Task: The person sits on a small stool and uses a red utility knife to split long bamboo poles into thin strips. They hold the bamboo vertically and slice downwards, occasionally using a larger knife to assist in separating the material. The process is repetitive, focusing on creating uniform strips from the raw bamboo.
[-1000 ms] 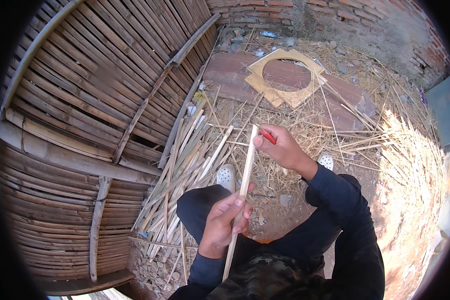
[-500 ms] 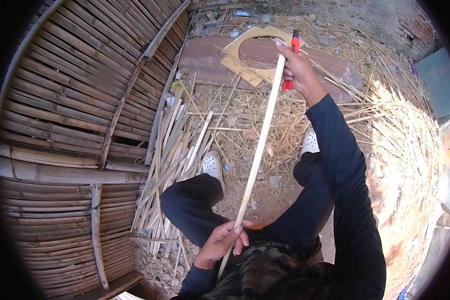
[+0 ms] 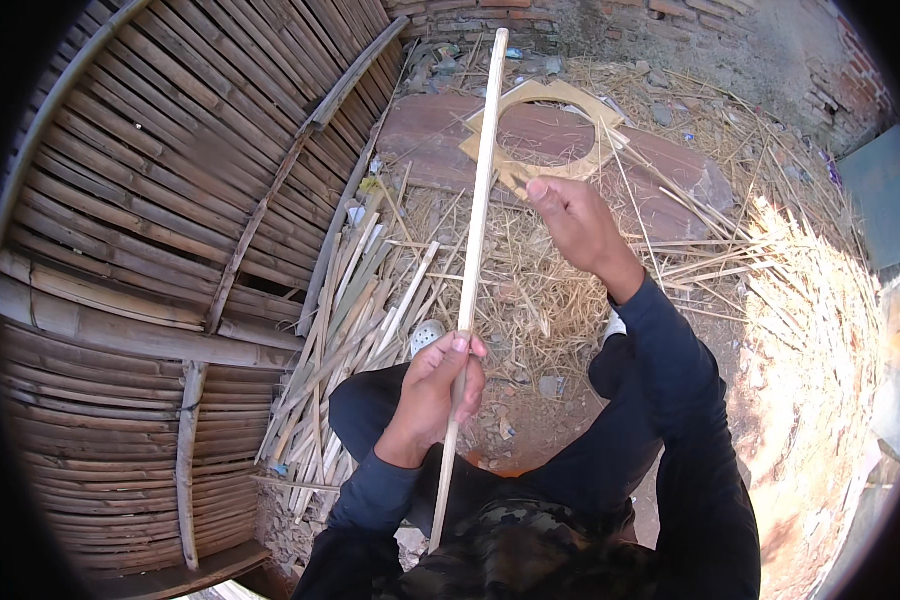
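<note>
A long, pale strip of split bamboo (image 3: 478, 210) stands nearly upright in the picture, its lower end by my lap and its far end up near the brick wall. My left hand (image 3: 430, 395) is closed around it below the middle, thumb on top. To the right of the strip and apart from it is my right hand (image 3: 578, 228), its fingers curled in and the thumb pressed over them. Whatever it holds is hidden; no part of the red cutter shows now.
A pile of bamboo strips (image 3: 355, 310) lies on the left beside a bamboo-slat wall (image 3: 140, 180). Ahead, a tan board with a round hole (image 3: 605, 150) rests on a reddish-brown slab (image 3: 420, 145). Shavings (image 3: 540, 300) cover the ground, and a brick wall (image 3: 620, 40) stands behind.
My right hand has come off the strip and moved nearer; the red cutter it held has dropped from sight. My left hand has moved forward with the strip, whose far end now reaches farther out.
</note>
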The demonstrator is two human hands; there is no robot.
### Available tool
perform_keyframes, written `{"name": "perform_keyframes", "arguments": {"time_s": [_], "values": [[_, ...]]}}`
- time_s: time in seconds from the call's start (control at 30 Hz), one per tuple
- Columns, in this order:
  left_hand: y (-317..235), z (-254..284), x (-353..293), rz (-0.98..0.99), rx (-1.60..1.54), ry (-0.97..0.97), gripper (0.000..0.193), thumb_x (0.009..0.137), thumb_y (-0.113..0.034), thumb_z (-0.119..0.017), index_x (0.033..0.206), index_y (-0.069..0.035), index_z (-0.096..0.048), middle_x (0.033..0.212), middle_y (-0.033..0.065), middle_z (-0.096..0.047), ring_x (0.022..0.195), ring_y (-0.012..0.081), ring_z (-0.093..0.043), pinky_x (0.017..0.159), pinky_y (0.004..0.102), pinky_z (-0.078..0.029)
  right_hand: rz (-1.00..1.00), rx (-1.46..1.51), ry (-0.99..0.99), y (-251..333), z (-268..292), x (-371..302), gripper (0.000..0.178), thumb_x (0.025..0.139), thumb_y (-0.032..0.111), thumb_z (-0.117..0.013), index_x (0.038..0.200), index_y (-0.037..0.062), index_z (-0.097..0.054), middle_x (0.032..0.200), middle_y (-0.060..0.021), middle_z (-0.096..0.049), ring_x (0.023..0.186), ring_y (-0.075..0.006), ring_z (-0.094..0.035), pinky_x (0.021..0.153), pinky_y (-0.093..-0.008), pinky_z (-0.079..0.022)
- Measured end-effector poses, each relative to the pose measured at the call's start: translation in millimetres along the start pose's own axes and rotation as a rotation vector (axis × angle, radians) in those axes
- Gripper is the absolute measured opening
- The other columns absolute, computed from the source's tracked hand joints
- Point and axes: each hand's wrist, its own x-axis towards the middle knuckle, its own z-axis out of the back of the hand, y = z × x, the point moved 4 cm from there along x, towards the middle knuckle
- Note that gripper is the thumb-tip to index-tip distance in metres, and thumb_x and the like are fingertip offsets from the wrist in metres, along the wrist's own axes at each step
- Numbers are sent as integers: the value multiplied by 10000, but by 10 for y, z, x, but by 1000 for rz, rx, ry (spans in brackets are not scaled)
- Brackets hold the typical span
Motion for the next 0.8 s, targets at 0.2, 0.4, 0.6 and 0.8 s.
{"name": "perform_keyframes", "arguments": {"time_s": [0.2,0.4,0.6,0.8], "values": [[-250,-78,337,-49,11,71,218,1027,-243,-374,986,-62,-487,563,-24,-352,400,75,-317,433,218,-288,266,-470,120,435,-331,-340,557,820,584,-577,585,79,-555,484,-107,-540,418,-286,-549,430,-384,-407],[-243,39,288,-24,62,83,178,1015,-231,-416,1051,-68,-476,605,-41,-316,446,65,-281,458,224,-263,364,-522,182,366,-494,-298,569,780,634,-599,594,98,-554,490,-84,-539,420,-268,-552,426,-367,-411],[-136,225,298,16,82,92,116,995,-175,-422,1035,-79,-472,595,-41,-305,430,65,-275,445,233,-267,445,-551,185,211,-649,-176,604,745,686,-589,593,107,-506,480,-58,-492,430,-262,-535,432,-365,-402],[-176,356,221,142,-208,123,59,949,-143,-452,960,-94,-483,565,-47,-288,379,62,-247,401,239,-248,427,-476,231,251,-838,-210,593,747,678,-595,589,115,-499,472,-48,-472,431,-258,-532,433,-357,-398]]}}
